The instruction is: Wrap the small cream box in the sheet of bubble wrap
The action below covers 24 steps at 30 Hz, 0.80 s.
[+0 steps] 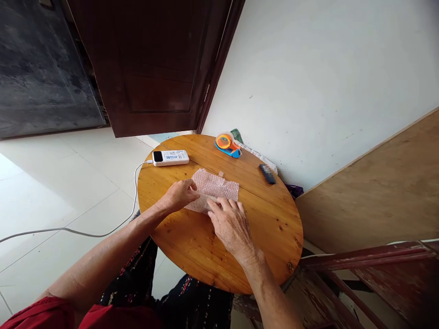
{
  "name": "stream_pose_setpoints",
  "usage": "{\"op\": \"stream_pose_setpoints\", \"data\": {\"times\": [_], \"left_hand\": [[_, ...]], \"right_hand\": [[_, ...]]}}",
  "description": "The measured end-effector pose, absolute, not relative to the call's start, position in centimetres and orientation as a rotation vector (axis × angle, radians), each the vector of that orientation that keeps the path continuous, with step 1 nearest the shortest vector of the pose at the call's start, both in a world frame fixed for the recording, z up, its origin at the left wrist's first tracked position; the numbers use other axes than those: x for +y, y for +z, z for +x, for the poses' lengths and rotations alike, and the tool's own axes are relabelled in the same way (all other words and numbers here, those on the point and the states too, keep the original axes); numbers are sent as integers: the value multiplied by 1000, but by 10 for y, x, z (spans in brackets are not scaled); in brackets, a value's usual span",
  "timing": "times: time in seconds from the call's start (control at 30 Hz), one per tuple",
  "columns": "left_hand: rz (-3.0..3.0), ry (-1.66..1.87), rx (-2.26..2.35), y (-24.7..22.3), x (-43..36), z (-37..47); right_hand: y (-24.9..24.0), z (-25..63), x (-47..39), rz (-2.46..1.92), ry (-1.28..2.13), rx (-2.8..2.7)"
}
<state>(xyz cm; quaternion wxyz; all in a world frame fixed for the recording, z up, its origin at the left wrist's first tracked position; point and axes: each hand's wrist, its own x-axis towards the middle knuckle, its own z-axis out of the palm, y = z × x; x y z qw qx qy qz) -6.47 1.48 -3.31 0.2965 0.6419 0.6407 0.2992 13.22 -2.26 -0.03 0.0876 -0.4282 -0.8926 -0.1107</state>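
Observation:
A sheet of pinkish bubble wrap (219,185) lies on the round wooden table (267,228), its near part rolled or folded over. My left hand (181,194) is at the left side of the wrap, thumb and fingers pinched together at its edge. Over the near right part of the wrap rests my right hand (231,221), fingers bent and touching the rolled edge. Whether something lies inside the roll cannot be made out.
A white device (170,158) with a cable stands at the table's back left. An orange and blue tape dispenser (227,144), a paper strip (255,153) and a dark blurred object (267,174) lie toward the wall.

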Motion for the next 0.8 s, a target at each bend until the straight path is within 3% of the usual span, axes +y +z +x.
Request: {"op": "stream_pose_setpoints", "data": {"times": [0.43, 0.8], "left_hand": [[1715, 439, 1954, -22, 6, -77], [1543, 670, 1754, -19, 22, -64]], "right_hand": [[8, 124, -6, -1299, -389, -2811], [25, 114, 0, -1373, -294, -2952]]}}
